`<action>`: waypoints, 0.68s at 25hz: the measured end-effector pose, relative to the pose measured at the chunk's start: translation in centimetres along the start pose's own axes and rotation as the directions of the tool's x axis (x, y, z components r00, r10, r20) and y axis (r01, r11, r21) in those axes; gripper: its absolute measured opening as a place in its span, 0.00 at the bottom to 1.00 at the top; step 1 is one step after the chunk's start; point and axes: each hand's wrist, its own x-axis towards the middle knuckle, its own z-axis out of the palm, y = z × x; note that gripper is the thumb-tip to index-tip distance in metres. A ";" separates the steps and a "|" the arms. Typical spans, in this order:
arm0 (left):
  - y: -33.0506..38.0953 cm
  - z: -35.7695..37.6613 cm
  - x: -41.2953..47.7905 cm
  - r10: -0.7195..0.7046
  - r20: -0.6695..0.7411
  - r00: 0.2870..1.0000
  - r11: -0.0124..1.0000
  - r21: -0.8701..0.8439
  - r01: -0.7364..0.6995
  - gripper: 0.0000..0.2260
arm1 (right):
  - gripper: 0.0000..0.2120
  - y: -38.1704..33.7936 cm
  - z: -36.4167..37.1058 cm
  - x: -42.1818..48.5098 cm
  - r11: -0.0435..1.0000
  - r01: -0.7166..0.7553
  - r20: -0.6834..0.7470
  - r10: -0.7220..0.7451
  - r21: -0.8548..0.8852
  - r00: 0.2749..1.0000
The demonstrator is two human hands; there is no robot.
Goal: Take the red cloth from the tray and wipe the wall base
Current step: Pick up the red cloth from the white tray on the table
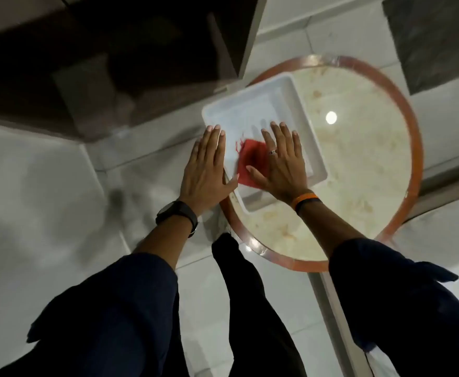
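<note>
Where the white tray (296,104) rests at the near-left edge of the round, orange-rimmed table (364,164), the red cloth (250,161) lies flat inside it, toward the tray's near end. The right hand (284,161), fingers extended and spread, is held flat over the cloth's right portion, grasping nothing. The left hand (206,170), likewise flat and unclenched, is poised at the tray's left rim, its thumb reaching toward the cloth. Whether either palm touches the cloth cannot be told. Pale floor tiles (38,191) surround the table.
</note>
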 end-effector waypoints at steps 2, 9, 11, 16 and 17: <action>0.0 1.6 0.6 -0.027 0.065 0.998 0.999 0.019 0.026 0.47 | 0.43 0.7 2.2 -0.3 0.999 0.003 0.057 -0.006 0.040 0.998; -0.3 3.3 -0.7 -0.035 0.097 0.995 0.999 0.012 0.034 0.52 | 0.34 0.3 4.9 -1.1 0.998 0.018 0.019 -0.019 0.062 1.000; -0.6 3.2 -0.7 -0.023 0.116 0.993 1.000 0.007 0.022 0.53 | 0.27 0.1 4.8 -0.6 0.999 0.019 -0.042 -0.017 0.036 0.999; -3.1 2.5 -1.4 0.029 0.113 0.993 0.999 0.015 -0.031 0.52 | 0.19 -1.3 3.4 0.2 0.992 -0.055 -0.159 0.072 0.110 0.985; -4.0 2.3 -1.7 0.037 0.111 0.993 0.999 0.027 -0.040 0.51 | 0.19 -2.1 2.9 0.1 0.987 -0.088 -0.196 0.114 0.136 0.974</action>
